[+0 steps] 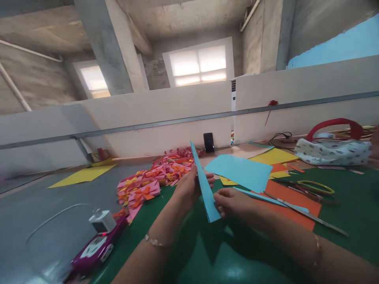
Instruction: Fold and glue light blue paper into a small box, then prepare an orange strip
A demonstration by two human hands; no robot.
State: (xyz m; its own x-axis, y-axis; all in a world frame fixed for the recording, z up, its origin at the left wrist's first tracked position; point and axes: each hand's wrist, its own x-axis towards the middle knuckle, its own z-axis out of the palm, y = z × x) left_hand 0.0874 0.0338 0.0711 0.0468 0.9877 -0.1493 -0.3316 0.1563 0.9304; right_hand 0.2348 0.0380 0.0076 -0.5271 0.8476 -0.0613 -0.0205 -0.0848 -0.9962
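A folded strip of light blue paper [203,185] is held up on a slant above the green table. My left hand [189,183] grips it from the left side, some fingers showing behind it. Near the strip's lower end, my right hand [229,202] pinches its right edge between thumb and fingers. Just beyond my hands lies a flat light blue sheet [241,169]. Another narrow blue strip [272,200] rests on an orange sheet [299,215] by my right forearm, with a long thin metal strip [314,218] across it.
A heap of pink and orange folded paper pieces [142,185] lies left of my hands. Scissors [310,188] and a white cloth bag [333,152] are at the right. A purple power strip [99,244] with a white charger [102,221] sits front left. A phone [209,142] leans against the partition.
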